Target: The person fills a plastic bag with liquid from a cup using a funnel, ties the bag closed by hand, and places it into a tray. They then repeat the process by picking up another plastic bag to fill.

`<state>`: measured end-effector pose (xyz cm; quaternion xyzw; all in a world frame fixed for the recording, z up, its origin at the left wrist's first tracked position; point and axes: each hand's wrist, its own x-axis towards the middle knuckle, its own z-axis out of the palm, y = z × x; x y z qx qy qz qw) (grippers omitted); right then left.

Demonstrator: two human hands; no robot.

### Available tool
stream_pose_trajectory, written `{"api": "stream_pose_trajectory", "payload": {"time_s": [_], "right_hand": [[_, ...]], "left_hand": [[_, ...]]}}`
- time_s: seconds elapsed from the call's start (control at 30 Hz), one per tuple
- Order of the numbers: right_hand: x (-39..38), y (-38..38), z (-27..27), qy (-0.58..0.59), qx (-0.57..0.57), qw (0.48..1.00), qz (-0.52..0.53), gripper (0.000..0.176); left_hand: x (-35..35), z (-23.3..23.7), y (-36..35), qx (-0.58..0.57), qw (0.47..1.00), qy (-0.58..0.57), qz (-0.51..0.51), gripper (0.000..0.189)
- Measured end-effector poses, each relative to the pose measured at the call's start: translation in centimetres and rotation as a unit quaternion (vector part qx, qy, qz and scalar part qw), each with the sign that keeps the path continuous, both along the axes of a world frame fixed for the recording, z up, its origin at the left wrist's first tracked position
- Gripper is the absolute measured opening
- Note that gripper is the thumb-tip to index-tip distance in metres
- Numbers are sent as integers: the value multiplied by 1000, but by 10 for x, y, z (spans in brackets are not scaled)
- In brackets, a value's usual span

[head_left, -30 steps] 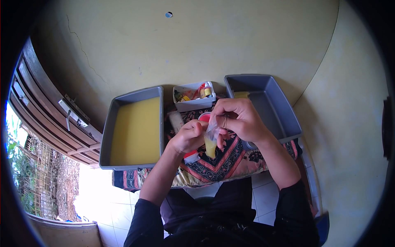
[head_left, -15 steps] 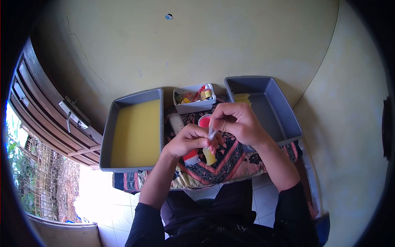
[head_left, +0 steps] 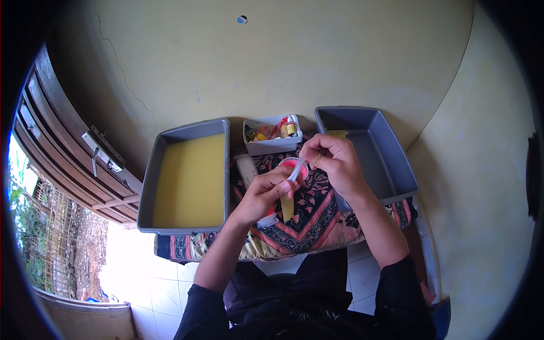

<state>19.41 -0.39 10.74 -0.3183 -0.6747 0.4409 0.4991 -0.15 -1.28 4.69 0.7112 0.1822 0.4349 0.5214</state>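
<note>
A slim clear plastic bag [head_left: 288, 209] with yellow liquid in its lower part hangs below my left hand [head_left: 265, 195]. The fingers of that hand are closed around the bag's neck. My right hand [head_left: 335, 161] pinches the empty upper end of the plastic, which is stretched taut and slanting between both hands. Behind the hands is a round container [head_left: 289, 162] with a pinkish-red inside, partly covered by them. Partly under my left wrist lies a white and red packet [head_left: 267, 220], its label too small to read.
At left stands a grey tub [head_left: 148, 190] of yellow liquid. A second grey tub [head_left: 371, 156] at right has yellow pieces [head_left: 339, 134] in its far-left corner. Between them sits a white box [head_left: 272, 148] with small bottles. A patterned cloth [head_left: 317, 238] covers the table.
My right hand has drawn away from my left, so the plastic's upper end is pulled out longer and straighter. The filled part of the bag hangs more upright. The view has shifted slightly.
</note>
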Motion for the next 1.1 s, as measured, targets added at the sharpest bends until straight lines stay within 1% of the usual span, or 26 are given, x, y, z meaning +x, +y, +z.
{"api": "stream_pose_trajectory", "payload": {"time_s": [0.03,0.07,0.1,0.13,0.17,0.2,0.23,0.27,0.3,0.33,0.4,0.43,0.5,0.53,0.57,0.6,0.63,0.7,0.73,0.8,0.83,0.9,0.97,1.1], "right_hand": [[-1,3,-3,-5,21,1000,-5,6],[-1,5,-4,-10,43,999,-11,9],[-3,3,-1,-10,43,999,-11,9],[-5,-3,2,-91,190,975,-70,13],[-7,-7,3,-169,330,920,-127,18],[-7,-9,1,-170,329,920,-126,18],[-7,-11,-1,-265,394,872,-122,22],[-7,-11,-4,-355,454,809,-116,26],[-9,-10,-11,-385,447,799,-117,23],[-9,-7,-17,-386,446,799,-117,23],[-9,-1,-31,-407,446,787,-125,18],[-9,2,-38,-407,447,787,-125,18],[-8,7,-48,-391,431,807,-100,11],[-7,7,-48,-390,431,807,-99,11],[-7,7,-47,-371,401,834,-80,9],[-6,7,-45,-350,371,858,-60,8],[-6,6,-43,-349,371,858,-60,8],[-6,3,-39,-365,319,872,-60,8],[-5,2,-37,-366,317,873,-60,8],[-3,2,-34,-341,273,899,-38,4],[-3,2,-33,-341,271,899,-36,4],[-4,2,-33,-296,301,905,-48,4],[-4,3,-36,-287,293,911,-47,4],[-3,4,-38,-270,276,921,-51,5]], "left_hand": [[0,-1,-1,-29,999,-14,9,31],[0,-1,-1,-58,998,-27,19,29],[-1,1,-1,-57,998,-27,19,29],[-1,3,-2,-63,997,-15,43,27],[-2,4,-3,-70,995,-3,68,26],[-2,3,-3,-72,995,-4,68,26],[-3,3,-4,-104,992,-5,73,25],[-3,3,-3,-134,988,-6,78,25],[-2,3,-3,-135,988,-6,78,25],[0,4,-3,-144,986,-8,83,23],[5,4,-4,-153,984,-11,88,23],[7,3,-4,-149,985,-9,90,22],[5,-2,-1,-144,985,-8,95,22],[2,-9,2,-124,988,18,92,23],[0,-12,5,-103,990,44,88,24],[-2,-13,6,-102,990,44,88,24],[-3,-13,7,-91,991,50,81,25],[-3,-11,8,-81,992,57,72,26],[-2,-10,7,-61,993,57,86,27],[-2,-12,6,-44,992,58,99,28],[-3,-16,6,-27,993,58,99,27],[-4,-20,4,-13,993,58,99,27],[-4,-21,-1,47,986,80,137,27],[-7,-28,-4,68,981,106,147,23]]}}
